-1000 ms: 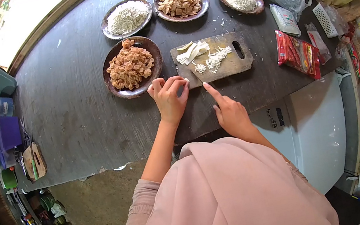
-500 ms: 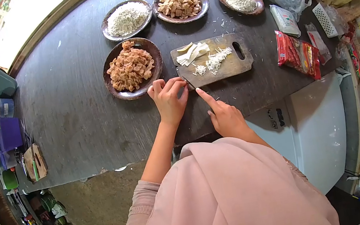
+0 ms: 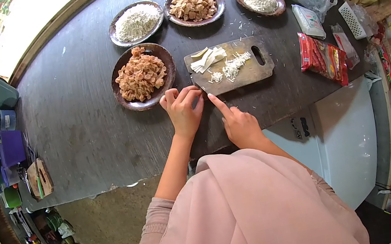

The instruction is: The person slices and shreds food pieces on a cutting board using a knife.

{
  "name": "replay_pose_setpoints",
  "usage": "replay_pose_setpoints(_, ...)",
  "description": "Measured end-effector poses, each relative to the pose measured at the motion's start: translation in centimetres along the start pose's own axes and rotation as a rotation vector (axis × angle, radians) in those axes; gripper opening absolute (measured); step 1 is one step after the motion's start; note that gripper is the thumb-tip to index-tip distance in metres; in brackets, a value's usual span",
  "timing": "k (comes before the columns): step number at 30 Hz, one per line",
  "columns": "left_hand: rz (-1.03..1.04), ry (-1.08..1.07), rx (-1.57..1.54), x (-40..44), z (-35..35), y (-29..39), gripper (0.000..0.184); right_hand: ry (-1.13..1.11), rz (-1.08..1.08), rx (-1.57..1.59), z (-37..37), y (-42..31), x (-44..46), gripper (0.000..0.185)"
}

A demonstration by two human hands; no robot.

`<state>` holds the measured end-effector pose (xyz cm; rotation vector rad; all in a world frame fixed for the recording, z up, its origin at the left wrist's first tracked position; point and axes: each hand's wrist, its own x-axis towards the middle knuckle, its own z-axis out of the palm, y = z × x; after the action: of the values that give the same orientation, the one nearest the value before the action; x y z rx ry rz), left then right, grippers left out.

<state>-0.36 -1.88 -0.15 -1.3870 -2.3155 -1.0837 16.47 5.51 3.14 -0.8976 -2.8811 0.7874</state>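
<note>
While the left hand point(image 3: 183, 108) bends its fingers at the near left corner of the cutting board point(image 3: 255, 75), the right hand point(image 3: 241, 125) lies just beside it, index finger stretched toward the same corner and the others folded. The left fingertips are bunched near the thumb, but whether they are clamped on anything cannot be told; nor can the contents of the right palm. The straight finger suggests a guiding hold. Beyond the hands, the board bears white strips point(image 3: 209, 59) at its far left and fine white shreds point(image 3: 236, 65) toward its middle, apparently parted so that coarse and fine pieces do not mix. The near plate point(image 3: 169, 64), heaped with brown chips point(image 3: 140, 77), stands left of the board. Across the table point(image 3: 76, 127), the left plate point(image 3: 139, 41) and right plate point(image 3: 281, 6) hold white shreds and the middle plate point(image 3: 199, 23) brown chips, set back presumably to leave working room. Red packets point(image 3: 313, 53) lie to the right, clear of the hands.
</note>
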Motion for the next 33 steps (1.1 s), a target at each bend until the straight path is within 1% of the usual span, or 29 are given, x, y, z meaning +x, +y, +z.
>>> replay_pose_setpoints(4, -0.013, -0.012, 0.000, 0.0, -0.1, 0.0, 0.012, -0.059, 0.027, 0.014, -0.8, 0.5, -1.2, 0.085)
replay_pose_setpoints(6, -0.012, -0.016, 0.002, 0.0, -0.2, 0.0, 0.012, 0.002, 0.022, 0.061, -0.8, 0.6, -1.2, 0.083)
replay_pose_setpoints(10, 0.013, -0.011, -0.006, -0.1, -0.2, -0.1, 0.013, 0.038, 0.038, 0.074, -1.6, 1.2, -0.4, 0.081)
replay_pose_setpoints(13, 0.016, -0.022, -0.001, 0.0, -0.2, -0.1, 0.014, 0.012, 0.009, 0.087, -2.1, 0.9, -0.6, 0.080)
replay_pose_setpoints(15, 0.018, -0.023, 0.004, 0.0, -0.3, -0.2, 0.013, -0.046, 0.008, 0.127, -1.8, 0.5, -0.6, 0.081)
replay_pose_setpoints(22, 0.016, -0.034, 0.019, 0.0, -0.5, 0.0, 0.013, -0.047, 0.011, 0.160, -1.1, 0.0, -0.9, 0.081)
replay_pose_setpoints(25, 0.014, -0.031, 0.016, 0.0, -0.4, 0.0, 0.012, -0.067, 0.032, 0.150, -1.1, -0.3, -1.1, 0.081)
replay_pose_setpoints(28, 0.040, -0.005, 0.020, -0.1, -0.2, -0.1, 0.015, -0.065, 0.049, 0.126, -0.6, -0.5, -1.2, 0.085)
replay_pose_setpoints(30, 0.041, 0.003, 0.016, -0.2, 0.0, -0.2, 0.014, -0.041, 0.083, 0.013, 0.0, -0.8, -1.2, 0.089)
replay_pose_setpoints(31, 0.043, 0.013, 0.014, -0.2, 0.0, -0.3, 0.014, -0.043, 0.083, 0.014, 0.4, -0.8, -1.1, 0.089)
replay_pose_setpoints(33, 0.034, 0.013, 0.014, -0.2, 0.0, -0.2, 0.014, -0.013, 0.065, -0.079, 1.0, -0.7, -0.6, 0.093)
